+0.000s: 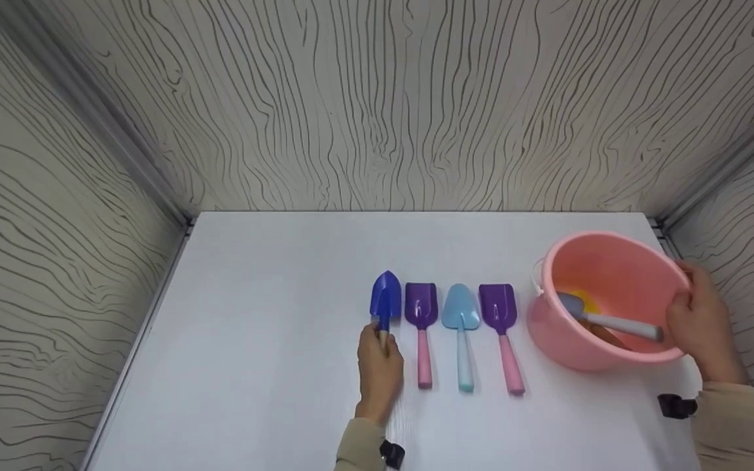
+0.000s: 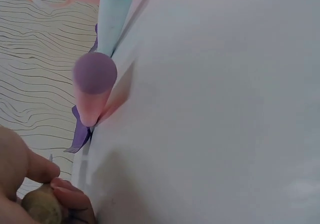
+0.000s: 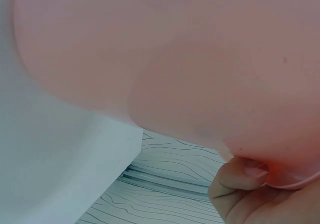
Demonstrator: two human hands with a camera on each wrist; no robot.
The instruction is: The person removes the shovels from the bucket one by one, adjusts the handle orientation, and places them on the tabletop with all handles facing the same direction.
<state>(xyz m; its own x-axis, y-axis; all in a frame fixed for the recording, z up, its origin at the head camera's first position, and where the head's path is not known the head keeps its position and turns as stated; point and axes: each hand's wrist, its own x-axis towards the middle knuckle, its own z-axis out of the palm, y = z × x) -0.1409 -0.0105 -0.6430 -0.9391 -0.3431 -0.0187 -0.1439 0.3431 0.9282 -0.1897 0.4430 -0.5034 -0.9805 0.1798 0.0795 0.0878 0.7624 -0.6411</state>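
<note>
Holding pointed, tan-handled blue trowel [image 1: 386, 303] and smooth pink bucket [image 1: 563, 340]

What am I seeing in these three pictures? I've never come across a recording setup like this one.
There is no machine here, only a person's two bare hands. The wide picture is taken from the head, looking forward and down; the other two are taken from the wrists, each looking at its own hand's work. On the white table lie two purple-and-pink shovels with a light blue shovel between them. The left hand holds a dark blue shovel beside them. The right hand grips the rim of a pink bucket; inside are a grey shovel and other things, partly hidden.
</note>
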